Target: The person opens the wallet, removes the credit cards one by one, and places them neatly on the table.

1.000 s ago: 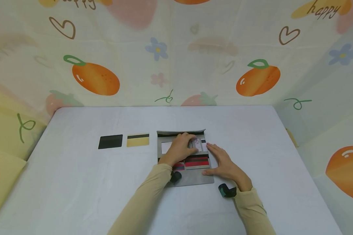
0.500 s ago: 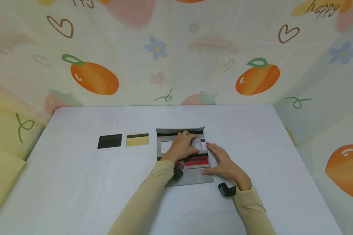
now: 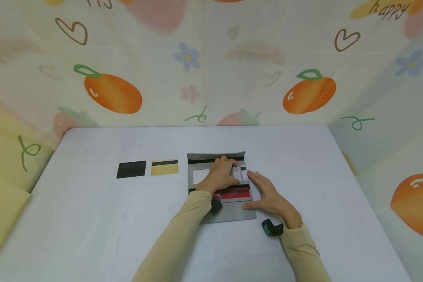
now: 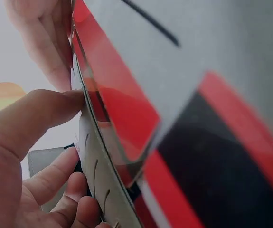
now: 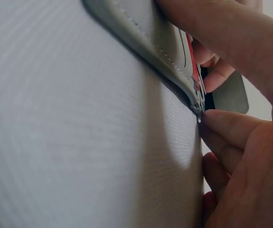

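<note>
An unfolded grey wallet (image 3: 232, 211) lies on the table, with red-striped cards (image 3: 235, 193) in its lower slots. My left hand (image 3: 218, 174) reaches over its upper half. Thumb and index finger of that hand hold a white patterned card (image 3: 236, 170) at its near and far edges; the card is partly hidden under the hand. In the left wrist view the thumb (image 4: 55, 107) touches the wallet's inner face, other fingertips bent below it. My right hand (image 3: 269, 197) rests at the wallet's right side, thumb on its lower flap and fingertips against the edge.
Left of the wallet lie a black card (image 3: 131, 169) and a gold card (image 3: 164, 167) with a dark stripe. A white cloth covers the table (image 3: 91, 223). A fruit-printed curtain (image 3: 211, 78) hangs behind it.
My left hand and wrist have shifted slightly right over the wallet, covering a little more of the patterned card. The right hand stays in place.
</note>
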Available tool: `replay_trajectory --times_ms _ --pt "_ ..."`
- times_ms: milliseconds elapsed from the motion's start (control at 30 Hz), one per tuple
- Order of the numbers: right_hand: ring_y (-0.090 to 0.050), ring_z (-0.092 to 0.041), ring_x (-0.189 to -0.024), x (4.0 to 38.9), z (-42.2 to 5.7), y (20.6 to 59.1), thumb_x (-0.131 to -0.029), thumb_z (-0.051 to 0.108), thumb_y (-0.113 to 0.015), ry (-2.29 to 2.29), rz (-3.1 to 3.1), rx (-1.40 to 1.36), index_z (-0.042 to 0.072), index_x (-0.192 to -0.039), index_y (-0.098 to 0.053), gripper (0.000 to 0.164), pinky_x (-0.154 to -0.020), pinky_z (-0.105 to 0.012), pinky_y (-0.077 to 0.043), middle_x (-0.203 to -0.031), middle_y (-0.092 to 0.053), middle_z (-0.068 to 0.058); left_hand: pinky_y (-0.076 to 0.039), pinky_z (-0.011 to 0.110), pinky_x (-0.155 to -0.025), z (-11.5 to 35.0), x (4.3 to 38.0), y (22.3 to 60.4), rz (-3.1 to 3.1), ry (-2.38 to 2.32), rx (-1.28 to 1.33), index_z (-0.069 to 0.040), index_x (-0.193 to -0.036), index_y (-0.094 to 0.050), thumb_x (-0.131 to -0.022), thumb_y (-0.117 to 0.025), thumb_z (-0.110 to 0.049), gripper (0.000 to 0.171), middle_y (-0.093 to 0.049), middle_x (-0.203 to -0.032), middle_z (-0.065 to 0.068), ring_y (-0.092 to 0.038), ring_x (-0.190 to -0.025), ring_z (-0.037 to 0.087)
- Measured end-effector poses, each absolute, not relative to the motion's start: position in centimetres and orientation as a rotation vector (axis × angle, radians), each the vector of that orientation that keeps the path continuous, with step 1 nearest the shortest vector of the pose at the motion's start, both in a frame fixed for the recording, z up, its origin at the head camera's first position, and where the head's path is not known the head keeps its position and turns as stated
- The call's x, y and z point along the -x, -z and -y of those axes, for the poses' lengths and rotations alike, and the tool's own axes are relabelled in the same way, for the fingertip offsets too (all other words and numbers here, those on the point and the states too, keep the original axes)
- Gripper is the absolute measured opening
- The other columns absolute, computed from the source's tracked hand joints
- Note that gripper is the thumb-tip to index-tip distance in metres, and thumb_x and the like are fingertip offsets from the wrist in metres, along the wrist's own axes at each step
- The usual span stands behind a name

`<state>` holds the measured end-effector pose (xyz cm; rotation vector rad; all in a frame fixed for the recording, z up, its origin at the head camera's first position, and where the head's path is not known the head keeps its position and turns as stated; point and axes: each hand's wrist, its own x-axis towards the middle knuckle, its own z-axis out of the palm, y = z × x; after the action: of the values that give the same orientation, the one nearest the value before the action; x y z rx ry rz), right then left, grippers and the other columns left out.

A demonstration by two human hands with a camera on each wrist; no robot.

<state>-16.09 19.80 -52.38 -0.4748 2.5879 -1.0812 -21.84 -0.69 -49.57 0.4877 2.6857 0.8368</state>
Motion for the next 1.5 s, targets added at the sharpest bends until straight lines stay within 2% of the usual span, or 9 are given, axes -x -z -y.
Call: replay_trajectory --times_ms 267,467,667,967,1500 --pt "-0.016 -0.043 -0.15 16.2 -19.7 52.3 -0.072 0.037 -0.086 1.089 -2.586 0.487 0.006 -0.155 -0.031 0.104 -0.115 -0.068 -0.017 -0.162 -0.027 -0.017 -0.038 0.045 -0.107 1.2 21.7 49.6 -2.684 -0.807 -0.506 -0.012 -0.138 -0.057 -0.084 -0.078 -0.031 0.061 -0.051 -0.134 0.013 -0.045 -0.12 0.03" --pt "-0.016 -0.043 -0.151 16.2 -19.6 52.3 -0.072 0.038 -0.086 1.078 -2.589 0.477 0.007 -0.155 -0.03 0.104 -0.115 -0.068 -0.017 -0.162 -0.027 -0.016 -0.042 0.042 -0.104 1.3 21.8 49.6 -2.727 -0.729 -0.54 -0.014 -0.134 -0.061 -0.083 -0.079 -0.036 0.058 -0.054 -0.13 0.009 -0.048 -0.118 0.026" --pt "-0.015 -0.042 -0.151 16.0 -19.7 52.4 -0.073 0.037 -0.086 1.087 -2.575 0.461 0.007 -0.155 -0.029 0.105 -0.115 -0.068 -0.016 -0.163 -0.025 -0.016 -0.041 0.046 -0.106 1.0 21.7 49.3 -2.726 -0.715 -0.541 -0.012 -0.131 -0.062 -0.083 -0.079 -0.034 0.056 -0.055 -0.131 0.01 -0.048 -0.122 0.029" --pt "-0.016 -0.043 -0.15 16.1 -19.7 52.3 -0.073 0.037 -0.086 1.079 -2.586 0.465 0.006 -0.155 -0.03 0.105 -0.115 -0.069 -0.017 -0.162 -0.026 -0.017 -0.043 0.044 -0.103 0.9 21.7 49.3 -2.748 -0.639 -0.554 -0.014 -0.137 -0.059 -0.082 -0.08 -0.041 0.065 -0.054 -0.131 0.01 -0.049 -0.119 0.027" --pt "-0.014 -0.043 -0.151 16.0 -19.7 52.2 -0.073 0.036 -0.086 1.088 -2.575 0.458 0.006 -0.155 -0.03 0.104 -0.115 -0.069 -0.017 -0.163 -0.025 -0.017 -0.044 0.041 -0.099 0.2 22.0 49.5 -2.778 -0.589 -0.587 -0.013 -0.129 -0.062 -0.081 -0.08 -0.035 0.056 -0.056 -0.124 0.007 -0.048 -0.112 0.024"
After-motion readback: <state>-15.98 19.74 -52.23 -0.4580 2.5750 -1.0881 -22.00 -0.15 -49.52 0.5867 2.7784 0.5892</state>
